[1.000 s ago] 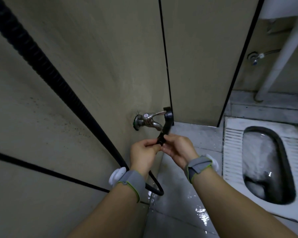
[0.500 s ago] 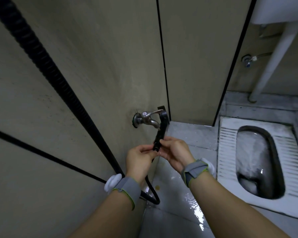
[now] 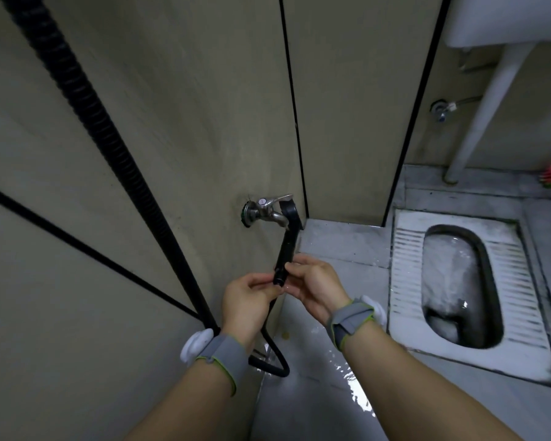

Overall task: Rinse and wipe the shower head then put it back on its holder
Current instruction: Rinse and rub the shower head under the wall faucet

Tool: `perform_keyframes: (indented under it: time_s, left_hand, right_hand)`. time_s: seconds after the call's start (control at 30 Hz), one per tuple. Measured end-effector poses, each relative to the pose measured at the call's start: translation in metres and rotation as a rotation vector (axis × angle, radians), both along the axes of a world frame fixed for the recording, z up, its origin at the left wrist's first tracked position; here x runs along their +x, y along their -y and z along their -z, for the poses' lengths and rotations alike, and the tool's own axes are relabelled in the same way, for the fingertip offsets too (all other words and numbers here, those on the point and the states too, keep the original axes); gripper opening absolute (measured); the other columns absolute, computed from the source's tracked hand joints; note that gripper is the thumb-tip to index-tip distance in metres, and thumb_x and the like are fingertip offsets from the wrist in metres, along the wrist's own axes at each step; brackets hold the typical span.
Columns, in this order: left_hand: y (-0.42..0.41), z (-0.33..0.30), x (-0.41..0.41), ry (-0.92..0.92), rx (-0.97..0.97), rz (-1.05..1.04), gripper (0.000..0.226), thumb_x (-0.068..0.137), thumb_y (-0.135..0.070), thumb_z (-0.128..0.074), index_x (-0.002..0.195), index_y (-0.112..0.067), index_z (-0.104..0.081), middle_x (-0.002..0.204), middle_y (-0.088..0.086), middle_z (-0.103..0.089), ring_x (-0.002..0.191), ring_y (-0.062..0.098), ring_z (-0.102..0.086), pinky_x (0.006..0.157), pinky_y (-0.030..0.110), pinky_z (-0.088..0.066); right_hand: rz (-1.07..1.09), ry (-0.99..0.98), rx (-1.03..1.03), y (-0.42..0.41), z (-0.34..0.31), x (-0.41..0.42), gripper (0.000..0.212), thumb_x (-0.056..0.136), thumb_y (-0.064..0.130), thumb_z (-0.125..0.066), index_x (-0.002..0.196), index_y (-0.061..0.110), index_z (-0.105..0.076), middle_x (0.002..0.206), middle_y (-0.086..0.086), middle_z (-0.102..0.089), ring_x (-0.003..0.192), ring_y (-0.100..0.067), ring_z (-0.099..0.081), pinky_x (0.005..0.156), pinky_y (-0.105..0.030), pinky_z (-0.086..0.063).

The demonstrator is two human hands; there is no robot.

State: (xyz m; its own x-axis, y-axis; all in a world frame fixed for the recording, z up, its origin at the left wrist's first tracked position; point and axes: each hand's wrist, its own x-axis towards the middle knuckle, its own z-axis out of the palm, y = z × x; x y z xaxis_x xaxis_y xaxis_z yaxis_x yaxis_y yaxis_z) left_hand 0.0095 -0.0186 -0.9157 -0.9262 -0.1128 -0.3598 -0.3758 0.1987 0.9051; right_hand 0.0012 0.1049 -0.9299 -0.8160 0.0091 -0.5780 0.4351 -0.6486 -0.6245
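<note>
Both hands are on the shower head point(image 3: 287, 243) at the lower end of its handle. The left hand point(image 3: 247, 299) pinches the base where the hose point(image 3: 269, 338) joins, fingers curled in. The right hand point(image 3: 315, 286) grips the handle just above, thumb and fingertips closed round it. Each wrist carries a grey band.

The shower head stands nearly upright, its top end pushed up against the spout of the tap point(image 3: 266, 211) on the wall point(image 3: 188, 122). No water stream is discernible at the spout; it cannot be told whether the tap is running. The hose loops down to the floor point(image 3: 315, 393) and runs up the wall to the upper left.

Surroundings: wet patches on the floor below the hands; squat pan point(image 3: 458, 281) to the right, holding water.

Assessment: rinsing appears to be in hand or about to start, judging by the head's position at the tap. No cloth is visible, so wiping looks outstanding. No holder is in view; return to it remains to be done.
</note>
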Motion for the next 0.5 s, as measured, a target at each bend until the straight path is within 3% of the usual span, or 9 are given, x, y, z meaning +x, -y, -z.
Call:
perform_keyframes:
  time_s: [0.17, 0.5]
  left_hand:
    - [0.004, -0.007, 0.012, 0.016, -0.012, -0.001, 0.022, 0.072, 0.005, -0.075, 0.081, -0.014, -0.071, 0.080, 0.012, -0.075, 0.082, 0.025, -0.073, 0.073, 0.025, -0.053]
    - [0.009, -0.020, 0.025, 0.019, -0.018, 0.006, 0.022, 0.073, 0.007, -0.074, 0.086, -0.011, -0.069, 0.090, 0.020, -0.074, 0.091, 0.032, -0.071, 0.090, 0.039, -0.055]
  right_hand:
    - [0.000, 0.013, -0.011, 0.003, -0.011, 0.013, 0.032, 0.091, -0.006, -0.051, 0.123, -0.006, -0.053, 0.104, -0.025, -0.064, 0.076, -0.027, -0.063, 0.046, -0.023, -0.050]
    - [-0.001, 0.005, -0.003, 0.011, -0.017, 0.023, 0.035, 0.091, -0.006, -0.051, 0.126, -0.005, -0.053, 0.100, -0.021, -0.065, 0.075, -0.026, -0.065, 0.048, -0.022, -0.050]
